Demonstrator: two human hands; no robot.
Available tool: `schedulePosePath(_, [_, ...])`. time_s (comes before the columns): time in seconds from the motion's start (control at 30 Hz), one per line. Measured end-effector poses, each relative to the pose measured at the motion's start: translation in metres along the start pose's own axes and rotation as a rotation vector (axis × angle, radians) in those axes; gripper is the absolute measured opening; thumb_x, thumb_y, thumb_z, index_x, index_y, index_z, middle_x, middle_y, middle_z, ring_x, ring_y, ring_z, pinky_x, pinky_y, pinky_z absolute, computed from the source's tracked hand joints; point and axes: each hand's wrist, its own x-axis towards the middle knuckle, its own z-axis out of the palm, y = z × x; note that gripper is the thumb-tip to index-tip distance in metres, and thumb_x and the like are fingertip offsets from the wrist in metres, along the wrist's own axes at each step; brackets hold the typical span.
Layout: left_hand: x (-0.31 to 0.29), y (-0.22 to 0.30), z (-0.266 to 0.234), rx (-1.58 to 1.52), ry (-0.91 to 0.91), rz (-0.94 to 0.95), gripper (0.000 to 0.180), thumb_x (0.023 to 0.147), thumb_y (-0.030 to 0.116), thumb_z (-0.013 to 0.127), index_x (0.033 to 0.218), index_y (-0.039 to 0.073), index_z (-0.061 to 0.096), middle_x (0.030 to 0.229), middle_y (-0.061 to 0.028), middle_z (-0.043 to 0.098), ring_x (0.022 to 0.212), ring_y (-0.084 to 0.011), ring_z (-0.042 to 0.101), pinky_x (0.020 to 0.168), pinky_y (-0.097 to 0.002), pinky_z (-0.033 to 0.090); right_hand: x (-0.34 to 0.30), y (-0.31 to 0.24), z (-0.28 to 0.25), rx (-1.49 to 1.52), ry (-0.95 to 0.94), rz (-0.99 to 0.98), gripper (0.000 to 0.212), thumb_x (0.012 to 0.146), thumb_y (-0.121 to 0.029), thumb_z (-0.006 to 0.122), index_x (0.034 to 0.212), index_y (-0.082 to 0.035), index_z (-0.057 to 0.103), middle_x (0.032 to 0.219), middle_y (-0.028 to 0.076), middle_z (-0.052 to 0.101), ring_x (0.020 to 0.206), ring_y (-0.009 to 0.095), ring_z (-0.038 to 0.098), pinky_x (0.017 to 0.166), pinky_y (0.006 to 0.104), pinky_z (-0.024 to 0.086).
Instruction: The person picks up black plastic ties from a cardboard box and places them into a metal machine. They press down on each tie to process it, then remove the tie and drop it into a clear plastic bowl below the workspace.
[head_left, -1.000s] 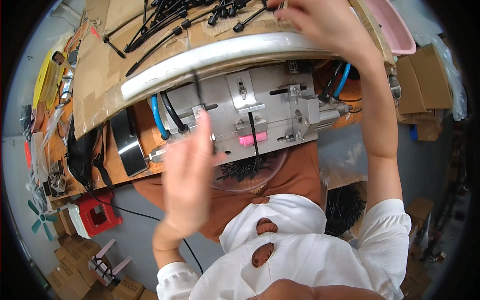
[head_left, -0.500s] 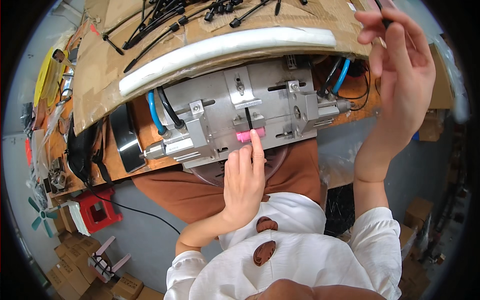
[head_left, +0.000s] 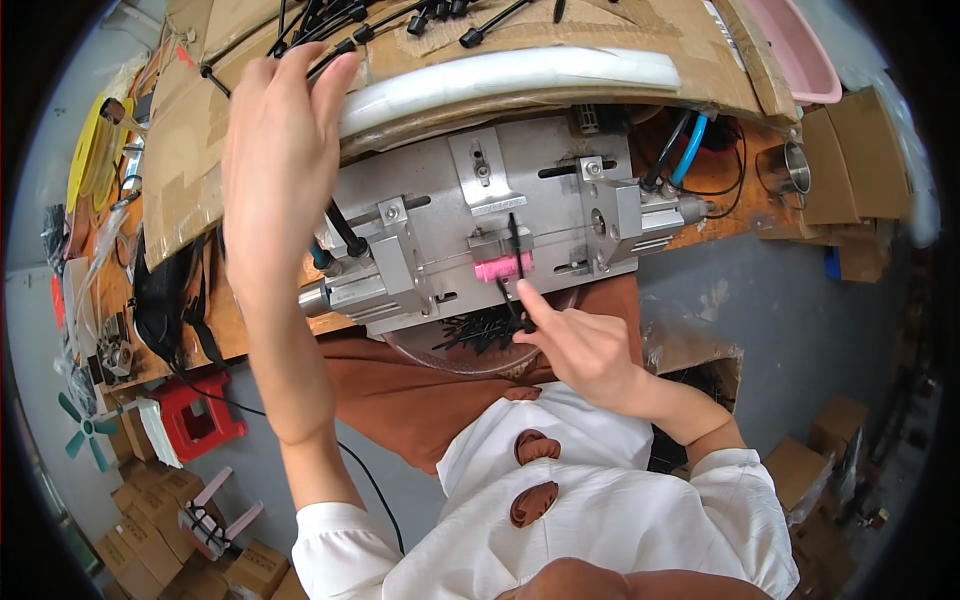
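On the metal fixture [head_left: 400, 220], a pink block [head_left: 503, 267] sits at the front edge with a thin black rod [head_left: 515, 235] lying across it. My right hand [head_left: 585, 350] is at the block's near side, index finger stretched to the rod's lower end and the other fingers curled. A second dark rod [head_left: 508, 298] slants between that hand and the bowl. My left hand [head_left: 285, 150] reaches over the cardboard's left part, fingertips and thumb apart among black knob-ended rods [head_left: 345, 45]; whether it touches one is unclear.
A white padded strip [head_left: 510, 80] edges the cardboard [head_left: 680, 30]. Below the fixture, a clear bowl [head_left: 420, 355] on my lap holds several black rods. Blue and black hoses [head_left: 690, 150] run to the fixture. A metal cup [head_left: 783, 170] stands at right, a red stool [head_left: 205, 420] at lower left.
My left hand has left the pink block for the rods at upper left. My right hand has come down from the upper right to the block with its rod.
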Motion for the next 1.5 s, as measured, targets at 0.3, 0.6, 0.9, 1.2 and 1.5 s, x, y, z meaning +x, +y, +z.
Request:
schedulePosePath(0.3, [-0.01, 0.021, -0.015, -0.293, -0.08, 0.052, 0.022, 0.085, 0.021, 0.068, 0.092, 0.002, 0.06, 0.082, -0.007, 0.053, 0.071, -0.0191, 0.048, 0.066, -0.0294, 0.041, 0.017, -0.002, -0.014, -0.062, -0.142, -0.001, 0.057, 0.077, -0.014, 0.072, 0.129, 0.002, 0.053, 0.066, 0.002, 0.053, 0.052, 0.011, 0.052, 0.045, 0.0278, 0.042])
schedulePosePath(0.6, [-0.161, 0.109, -0.026, -0.373, -0.275, -0.016, 0.063, 0.071, -0.001, 0.071, 0.129, -0.008, 0.05, 0.091, -0.011, 0.056, 0.081, -0.0225, 0.052, 0.072, -0.0325, 0.046, 0.232, 0.062, -0.07, -0.567, -0.354, -0.333, 0.02, 0.085, -0.011, 0.062, 0.1, 0.002, 0.065, 0.077, 0.02, 0.067, 0.068, 0.026, 0.067, 0.058, 0.0344, 0.052])
schedulePosePath(0.9, [-0.159, 0.121, -0.011, -0.243, -0.444, 0.025, 0.062, 0.08, 0.004, 0.064, 0.135, -0.011, 0.04, 0.091, -0.0091, 0.049, 0.079, -0.0213, 0.048, 0.071, -0.0298, 0.046, 0.183, 0.02, -0.139, 0.105, -0.014, 0.048, 0.022, 0.078, -0.005, 0.067, 0.098, 0.003, 0.065, 0.08, 0.016, 0.068, 0.063, 0.021, 0.066, 0.057, 0.0311, 0.052])
schedulePosePath(1.2, [-0.02, 0.05, -0.004, -0.172, 0.049, 0.136, 0.024, 0.081, 0.003, 0.059, 0.105, 0.009, 0.062, 0.101, -0.0118, 0.054, 0.096, -0.0314, 0.049, 0.087, -0.042, 0.04, 0.011, 0.001, -0.033, 0.0, 0.068, -0.024, 0.055, 0.07, 0.005, 0.071, 0.123, 0.006, 0.057, 0.089, 0.013, 0.07, 0.059, 0.016, 0.065, 0.05, 0.0278, 0.05])
schedulePosePath(1.5, [0.032, -0.014, -0.009, -0.589, -0.496, 0.256, 0.016, 0.085, 0.001, 0.058, 0.099, 0.005, 0.063, 0.092, -0.0082, 0.058, 0.081, -0.0249, 0.055, 0.078, -0.0333, 0.045, 0.004, -0.004, 0.009, -0.015, -0.049, 0.036, 0.06, 0.071, 0.001, 0.073, 0.127, 0.007, 0.053, 0.073, 0.009, 0.065, 0.054, 0.017, 0.06, 0.047, 0.0282, 0.045])
